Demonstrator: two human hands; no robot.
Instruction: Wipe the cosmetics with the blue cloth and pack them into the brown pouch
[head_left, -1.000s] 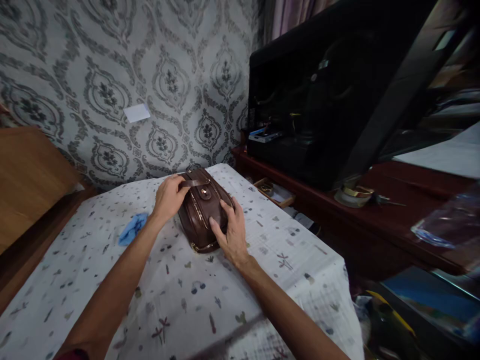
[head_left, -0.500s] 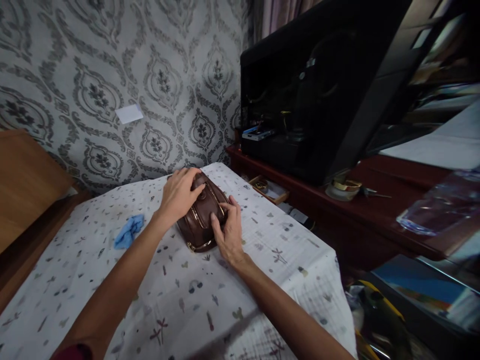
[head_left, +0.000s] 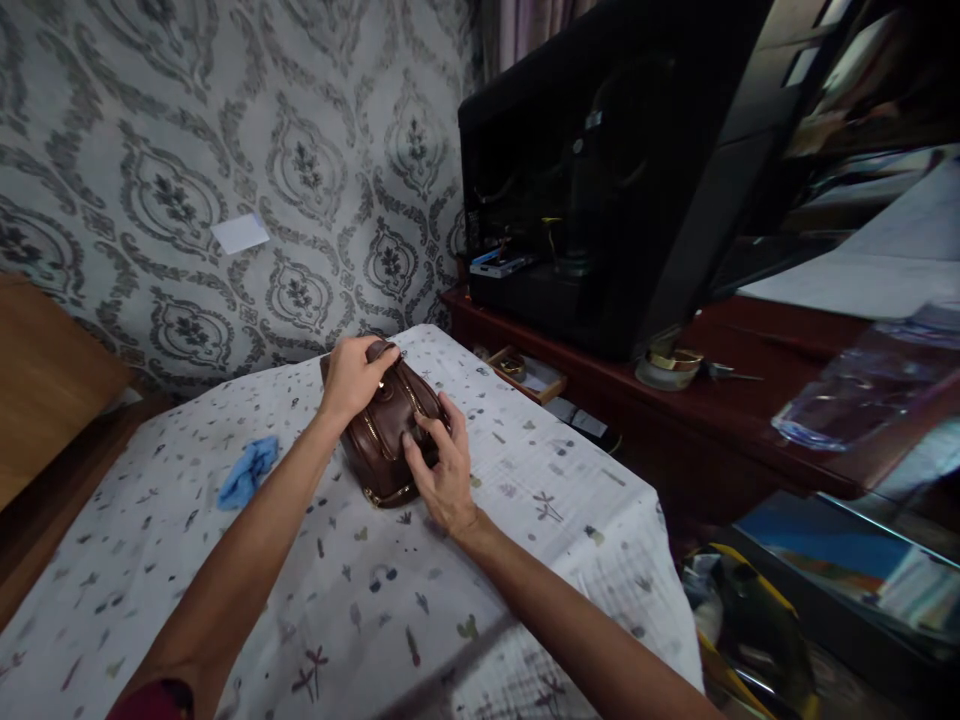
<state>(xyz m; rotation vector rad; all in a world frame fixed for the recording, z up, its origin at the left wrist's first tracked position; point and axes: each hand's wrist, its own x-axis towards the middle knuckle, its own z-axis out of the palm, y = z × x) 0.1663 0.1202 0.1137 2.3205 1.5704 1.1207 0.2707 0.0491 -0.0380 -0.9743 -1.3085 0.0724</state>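
Observation:
A brown leather handbag (head_left: pixel 386 418) with gold zippers lies on the cloth-covered surface in front of me. My left hand (head_left: pixel 355 378) is closed on its far left end, with the thumb over the top near a small leather handle. My right hand (head_left: pixel 444 465) is against the near right side of the bag. Its thumb and index finger are bent close together beside a gold zipper; whether a zipper pull sits between them I cannot make out. To the left of my left forearm lies a crumpled blue cloth (head_left: pixel 248 472).
White patterned cloth (head_left: pixel 390 610) covers the surface. On the right, a dark red desk (head_left: pixel 757 350) carries a large black glass-fronted box (head_left: pixel 570 210), a roll of tape (head_left: pixel 669 368) and clear plastic packaging (head_left: pixel 840 395). A small open drawer (head_left: pixel 551 390) juts out below. Brown cardboard (head_left: pixel 52 380) stands at left.
The view has shifted slightly. My left hand has closed more around the top of the bag by the handle. My right index finger has drawn nearer to the thumb. The bag stays in place.

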